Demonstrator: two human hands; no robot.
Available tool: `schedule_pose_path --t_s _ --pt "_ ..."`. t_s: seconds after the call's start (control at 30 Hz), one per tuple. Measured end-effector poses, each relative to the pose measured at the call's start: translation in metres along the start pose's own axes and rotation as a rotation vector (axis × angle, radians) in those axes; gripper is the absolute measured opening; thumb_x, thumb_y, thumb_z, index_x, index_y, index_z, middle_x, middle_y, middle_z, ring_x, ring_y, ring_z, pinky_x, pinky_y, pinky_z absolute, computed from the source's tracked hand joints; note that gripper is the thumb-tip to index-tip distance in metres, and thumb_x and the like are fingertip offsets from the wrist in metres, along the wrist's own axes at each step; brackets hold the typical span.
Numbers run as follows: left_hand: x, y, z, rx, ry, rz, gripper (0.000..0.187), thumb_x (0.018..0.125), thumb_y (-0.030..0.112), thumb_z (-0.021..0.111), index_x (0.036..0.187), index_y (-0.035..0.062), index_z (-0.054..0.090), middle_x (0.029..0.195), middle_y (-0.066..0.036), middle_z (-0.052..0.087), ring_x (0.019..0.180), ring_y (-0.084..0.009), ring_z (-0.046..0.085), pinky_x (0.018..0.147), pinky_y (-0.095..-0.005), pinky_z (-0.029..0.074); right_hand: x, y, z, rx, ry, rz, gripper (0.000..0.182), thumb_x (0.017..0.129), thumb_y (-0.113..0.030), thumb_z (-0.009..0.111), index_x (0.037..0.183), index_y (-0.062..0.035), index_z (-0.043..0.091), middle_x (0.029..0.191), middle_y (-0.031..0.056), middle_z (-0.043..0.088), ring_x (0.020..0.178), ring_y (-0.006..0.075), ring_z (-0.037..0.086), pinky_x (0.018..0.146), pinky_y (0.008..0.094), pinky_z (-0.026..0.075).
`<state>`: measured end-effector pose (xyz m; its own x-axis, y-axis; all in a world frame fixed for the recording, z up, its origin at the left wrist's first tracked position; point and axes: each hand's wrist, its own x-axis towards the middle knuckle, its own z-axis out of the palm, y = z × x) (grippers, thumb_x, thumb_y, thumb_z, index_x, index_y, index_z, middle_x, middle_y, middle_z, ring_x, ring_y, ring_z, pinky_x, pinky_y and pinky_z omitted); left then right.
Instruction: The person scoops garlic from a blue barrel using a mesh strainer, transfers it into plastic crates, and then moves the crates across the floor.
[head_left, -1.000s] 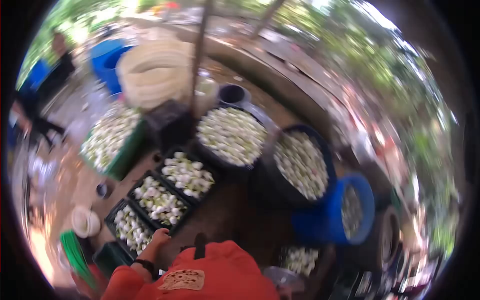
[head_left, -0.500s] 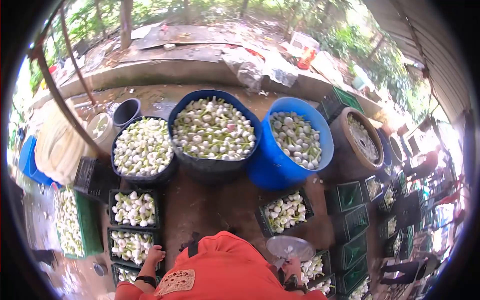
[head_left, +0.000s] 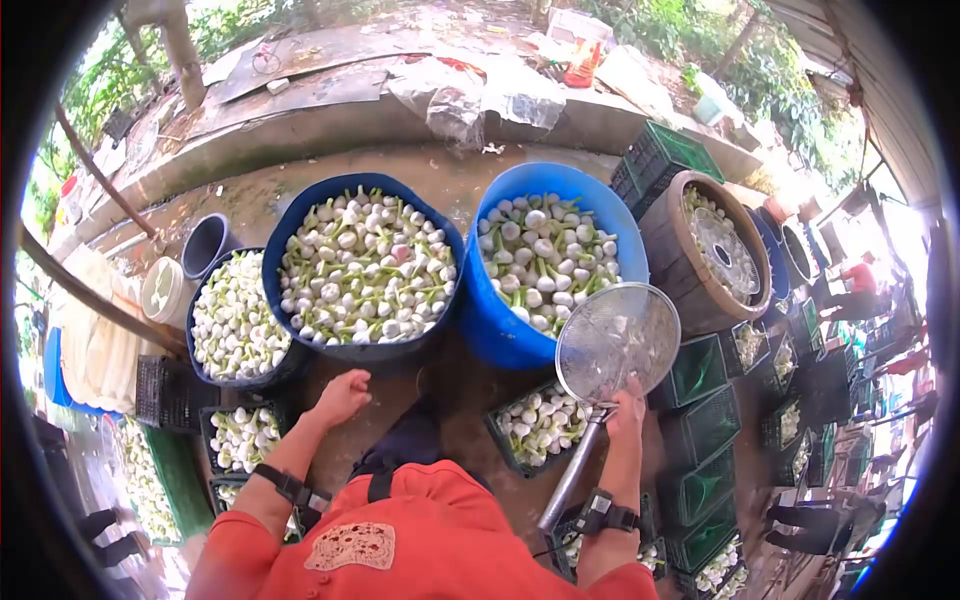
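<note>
My right hand (head_left: 627, 412) grips the handle of a large round metal mesh skimmer (head_left: 618, 345). Its mesh overlaps the near rim of the blue barrel (head_left: 520, 340), and its handle slopes down to the left. Garlic bulbs with green stems (head_left: 545, 250) fill much of that barrel. My left hand (head_left: 342, 398) hangs in front of the dark tub (head_left: 362, 350), its fingers loosely curled together with nothing visible in them. That tub is heaped with garlic too. Between my arms, to the right, a dark crate (head_left: 525, 465) of garlic stands on the wet floor.
A smaller tub of garlic (head_left: 240, 320) and crates (head_left: 243, 440) are on the left. To the right stand a brown clay jar (head_left: 690, 290) and a row of green crates (head_left: 700, 430). A low concrete ledge (head_left: 330, 140) runs behind. Another person (head_left: 860, 285) is at far right.
My right hand has raised the skimmer from low beside my body to the blue barrel. My left hand has left the crate at left and moved up and right. The view has shifted.
</note>
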<state>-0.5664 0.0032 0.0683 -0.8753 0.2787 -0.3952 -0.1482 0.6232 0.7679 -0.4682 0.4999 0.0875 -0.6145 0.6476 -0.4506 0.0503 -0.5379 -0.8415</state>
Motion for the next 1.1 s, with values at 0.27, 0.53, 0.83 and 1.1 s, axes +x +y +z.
schedule_pose_path --t_s 0.27,0.53,0.83,1.1 --pt "0.219 0.134 0.019 0.018 0.011 0.253 0.056 0.069 0.014 0.065 0.119 0.0058 0.042 0.106 -0.015 0.052 0.083 -0.0225 0.057 0.076 -0.0335 0.046 0.148 -0.002 0.069 -0.699 0.209 -0.258 0.056 0.066 0.006 0.042 0.122 -0.0009 0.037 0.108 0.0179 0.052 0.098 0.0318 0.053 0.082 0.0399 0.044" --pt "0.358 0.184 0.066 0.236 0.178 0.302 0.066 0.068 0.014 0.065 0.124 0.0044 0.031 0.118 -0.02 0.04 0.11 -0.0364 0.038 0.093 -0.0408 0.033 0.216 0.019 0.129 -1.452 0.192 -0.045 0.064 0.071 -0.006 0.049 0.132 -0.0085 0.028 0.116 0.0247 0.044 0.108 0.037 0.044 0.091 0.0417 0.036" --pt "0.463 0.169 0.11 0.308 0.367 0.138 0.058 0.076 0.011 0.056 0.128 0.0059 0.029 0.118 -0.02 0.044 0.106 -0.036 0.044 0.089 -0.0404 0.037 0.329 0.048 0.123 -1.494 -0.216 0.085 0.058 0.065 0.0 0.046 0.123 -0.0038 0.043 0.11 0.0221 0.053 0.105 0.0336 0.05 0.092 0.0365 0.037" --pt "0.469 0.164 0.116 0.293 0.448 0.148 0.044 0.08 -0.001 0.04 0.124 0.0058 0.037 0.107 -0.016 0.05 0.093 -0.0332 0.051 0.078 -0.0379 0.043 0.434 0.175 0.052 -1.448 -0.205 0.396 0.047 0.064 -0.001 0.046 0.11 0.0038 0.051 0.098 0.0218 0.059 0.094 0.0285 0.057 0.083 0.0308 0.041"
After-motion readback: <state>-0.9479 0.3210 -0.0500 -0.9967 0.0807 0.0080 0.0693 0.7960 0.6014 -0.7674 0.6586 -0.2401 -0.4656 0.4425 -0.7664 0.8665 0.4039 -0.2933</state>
